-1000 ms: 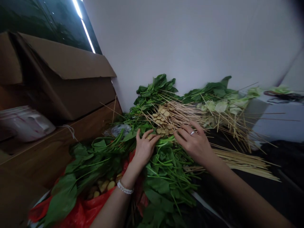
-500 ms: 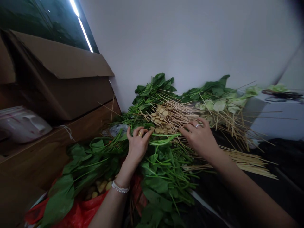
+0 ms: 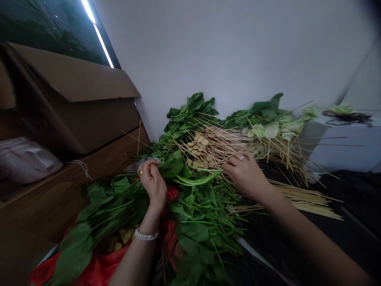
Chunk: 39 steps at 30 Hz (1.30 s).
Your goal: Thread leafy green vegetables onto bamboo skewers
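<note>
My right hand [image 3: 245,171] pinches the cut ends of a few long, pale green stems [image 3: 199,181]. Dark leaves [image 3: 172,165] at their other end reach toward my left hand [image 3: 153,182]. Its fingers are curled closed beside these leaves, and what they hold, if anything, is hidden. Under the stems lies a heap of leafy greens [image 3: 205,222]. Just behind are skewers [image 3: 229,139] threaded with round, pale yellow slices [image 3: 198,145], perhaps potato. More large-leaved greens [image 3: 98,210] lie beneath and left of my left wrist.
Loose bamboo skewers [image 3: 309,200] lie right of my right forearm. Skewered pale cabbage-like leaves [image 3: 272,131] are piled at the back right, by the wall [image 3: 223,51]. A red plastic bag [image 3: 101,266] with yellowish pieces sits front left. A cardboard box [image 3: 89,123] stands at left.
My left hand has moved left and toward me, away from the stems' middle, its fingers curling in; leaves now show beside it. My right hand keeps its pinch on the stems.
</note>
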Motion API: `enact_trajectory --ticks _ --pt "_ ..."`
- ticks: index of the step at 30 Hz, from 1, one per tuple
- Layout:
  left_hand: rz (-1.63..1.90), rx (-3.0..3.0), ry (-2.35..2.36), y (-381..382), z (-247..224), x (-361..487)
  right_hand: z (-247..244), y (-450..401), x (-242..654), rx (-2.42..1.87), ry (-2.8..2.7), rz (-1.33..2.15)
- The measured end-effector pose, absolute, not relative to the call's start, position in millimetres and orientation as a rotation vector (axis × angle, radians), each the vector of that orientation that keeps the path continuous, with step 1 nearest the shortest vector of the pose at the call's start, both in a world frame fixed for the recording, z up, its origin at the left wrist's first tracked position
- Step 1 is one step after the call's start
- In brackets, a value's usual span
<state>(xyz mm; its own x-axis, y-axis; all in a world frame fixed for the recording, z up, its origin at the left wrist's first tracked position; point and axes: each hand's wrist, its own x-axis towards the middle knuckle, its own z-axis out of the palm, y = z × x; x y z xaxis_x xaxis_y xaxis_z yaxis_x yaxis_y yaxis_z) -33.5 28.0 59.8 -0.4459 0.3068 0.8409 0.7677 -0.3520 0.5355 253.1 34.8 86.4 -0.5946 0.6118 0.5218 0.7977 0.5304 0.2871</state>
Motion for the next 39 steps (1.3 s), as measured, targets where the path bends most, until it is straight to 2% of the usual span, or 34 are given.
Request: enact_trajectory --ticks 2,6,10,25,29,34,39 --pt "-1.812 -1.469 -1.308 17.2 64.2 -20.7 85.1 33.7 249.2 -1.135 -2.408 -0.708" --pt "-1.449 -1.868 -0.945 -1.2 59.9 17.4 82.8 27.3 237.9 -1.036 -2.381 -0.691" --pt "-1.17 -2.099 -0.975 -4.7 49.1 37.3 83.2 19.3 229.9 -0.943 -2.369 -0.7" --pt "-0.81 -2.178 -1.113 -3.7 48.3 42.4 84.1 9.3 222.5 -0.904 -2.529 -0.519" --pt "-1.014 -2.193 -1.238 -1.6 50.5 38.6 82.7 9.0 220.9 -0.843 -2.549 -0.431" --pt "-1.563 -1.733 -1.462 5.3 62.6 7.3 89.2 18.3 233.7 -0.932 -2.456 -0.421" --pt "-2.144 -1.414 -1.395 9.6 74.5 -19.2 87.8 42.9 259.9 -1.101 -2.279 -0.235"
